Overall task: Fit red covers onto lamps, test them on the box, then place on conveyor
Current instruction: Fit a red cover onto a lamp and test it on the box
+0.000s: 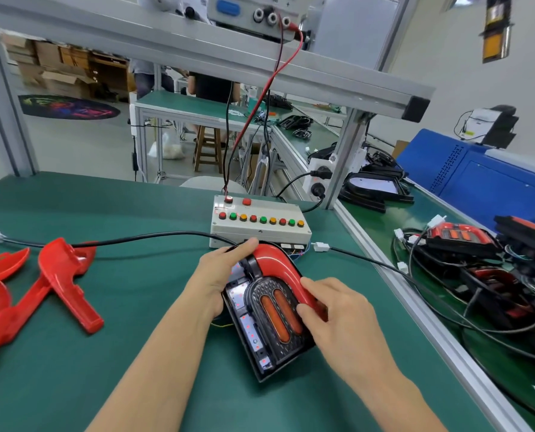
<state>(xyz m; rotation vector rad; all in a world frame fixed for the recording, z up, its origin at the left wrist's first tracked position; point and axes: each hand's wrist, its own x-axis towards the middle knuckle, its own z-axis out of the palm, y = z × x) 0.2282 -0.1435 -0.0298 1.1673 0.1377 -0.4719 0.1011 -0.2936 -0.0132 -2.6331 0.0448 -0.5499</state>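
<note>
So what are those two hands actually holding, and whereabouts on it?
Both grip one lamp with a red cover on it. The left hand holds its upper left edge; the right hand pinches the cover's right side.

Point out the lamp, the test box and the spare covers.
lamp [274,319]: head view, orange lens.
test box [260,230]: head view, front top face.
spare covers [63,275]: head view, nearest cover's stem.

lamp [269,319] on table [104,353] between both hands, just before test box [260,222]; spare covers [41,285] lying left; conveyor [447,307] with piled lamps [484,263] right.
</note>
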